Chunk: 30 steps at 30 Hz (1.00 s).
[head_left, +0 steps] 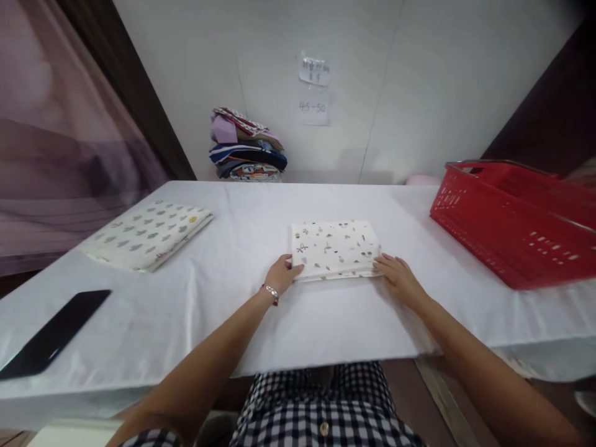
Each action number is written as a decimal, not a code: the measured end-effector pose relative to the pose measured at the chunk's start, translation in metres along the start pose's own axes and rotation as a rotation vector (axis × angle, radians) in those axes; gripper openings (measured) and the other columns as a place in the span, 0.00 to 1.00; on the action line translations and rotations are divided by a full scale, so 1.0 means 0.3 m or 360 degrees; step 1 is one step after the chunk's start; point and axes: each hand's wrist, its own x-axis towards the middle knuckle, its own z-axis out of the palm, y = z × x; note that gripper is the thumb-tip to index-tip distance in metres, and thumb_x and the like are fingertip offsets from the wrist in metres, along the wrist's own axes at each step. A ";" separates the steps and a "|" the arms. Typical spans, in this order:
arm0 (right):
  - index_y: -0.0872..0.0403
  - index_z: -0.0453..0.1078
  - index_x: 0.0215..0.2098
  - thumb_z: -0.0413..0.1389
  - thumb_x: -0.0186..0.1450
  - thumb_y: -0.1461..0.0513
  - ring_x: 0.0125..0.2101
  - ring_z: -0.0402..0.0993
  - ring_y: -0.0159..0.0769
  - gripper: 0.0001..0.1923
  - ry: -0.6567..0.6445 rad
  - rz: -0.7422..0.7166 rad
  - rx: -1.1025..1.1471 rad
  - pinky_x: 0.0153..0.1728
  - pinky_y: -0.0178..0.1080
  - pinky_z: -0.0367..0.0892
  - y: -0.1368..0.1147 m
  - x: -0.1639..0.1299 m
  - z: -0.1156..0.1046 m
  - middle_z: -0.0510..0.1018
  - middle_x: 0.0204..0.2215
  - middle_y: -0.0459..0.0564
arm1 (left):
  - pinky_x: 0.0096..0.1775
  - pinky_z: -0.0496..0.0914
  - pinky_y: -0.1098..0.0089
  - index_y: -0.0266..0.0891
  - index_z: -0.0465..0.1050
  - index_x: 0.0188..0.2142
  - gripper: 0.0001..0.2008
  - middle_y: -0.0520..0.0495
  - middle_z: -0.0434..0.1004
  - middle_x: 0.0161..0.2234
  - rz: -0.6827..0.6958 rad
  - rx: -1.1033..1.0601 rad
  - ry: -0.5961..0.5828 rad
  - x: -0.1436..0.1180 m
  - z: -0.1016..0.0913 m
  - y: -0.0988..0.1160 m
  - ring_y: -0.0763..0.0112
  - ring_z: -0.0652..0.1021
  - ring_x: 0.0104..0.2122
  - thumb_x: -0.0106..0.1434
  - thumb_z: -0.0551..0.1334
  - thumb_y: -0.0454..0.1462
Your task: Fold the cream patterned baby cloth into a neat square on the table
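A folded white cloth point(336, 248) with small printed motifs lies flat on the table in front of me. My left hand point(282, 273) pinches its near left corner, thumb on top and fingertips partly hidden at the edge. At the opposite end, my right hand point(399, 277) rests with fingers stretched out, their tips touching the cloth's right edge. Farther left, another folded white cloth point(149, 236) with grey cloud-like prints lies apart from both hands.
A red plastic basket point(493, 230) stands at the right. A black flat slab-like object point(56, 332) lies at the near left of the white-covered table point(223, 335). Behind the far edge, folded fabrics point(249, 149) are stacked by the wall, which bears paper notes point(314, 108).
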 end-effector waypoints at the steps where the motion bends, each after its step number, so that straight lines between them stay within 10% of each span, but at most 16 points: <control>1: 0.52 0.65 0.51 0.46 0.56 0.70 0.57 0.55 0.43 0.25 -0.0004 0.0039 0.0021 0.54 0.52 0.52 -0.019 -0.002 -0.003 0.67 0.53 0.51 | 0.31 0.69 0.70 0.38 0.65 0.48 0.24 0.47 0.74 0.37 0.0055 0.0024 0.0114 -0.017 -0.004 0.000 0.70 0.75 0.29 0.54 0.61 0.47; 5: 0.52 0.66 0.49 0.47 0.61 0.64 0.58 0.52 0.46 0.19 0.0122 0.0172 0.0027 0.55 0.56 0.47 -0.096 0.005 -0.010 0.68 0.52 0.52 | 0.37 0.69 0.67 0.40 0.67 0.47 0.19 0.44 0.70 0.44 0.0672 0.0263 0.0443 -0.050 -0.013 0.024 0.67 0.73 0.38 0.57 0.59 0.45; 9: 0.51 0.69 0.45 0.46 0.64 0.62 0.55 0.57 0.45 0.14 0.0126 0.0165 0.0106 0.54 0.54 0.49 -0.119 0.044 -0.006 0.71 0.49 0.50 | 0.44 0.65 0.61 0.42 0.71 0.43 0.14 0.44 0.71 0.43 0.1311 0.0608 0.0249 -0.058 0.029 0.058 0.62 0.70 0.44 0.58 0.59 0.42; 30: 0.53 0.69 0.45 0.47 0.64 0.63 0.50 0.63 0.39 0.14 0.0257 0.0040 0.0332 0.51 0.46 0.55 -0.030 0.051 0.041 0.72 0.47 0.52 | 0.46 0.62 0.61 0.42 0.73 0.42 0.15 0.44 0.75 0.41 0.1232 0.0774 0.0153 -0.034 0.077 0.061 0.63 0.71 0.43 0.64 0.50 0.41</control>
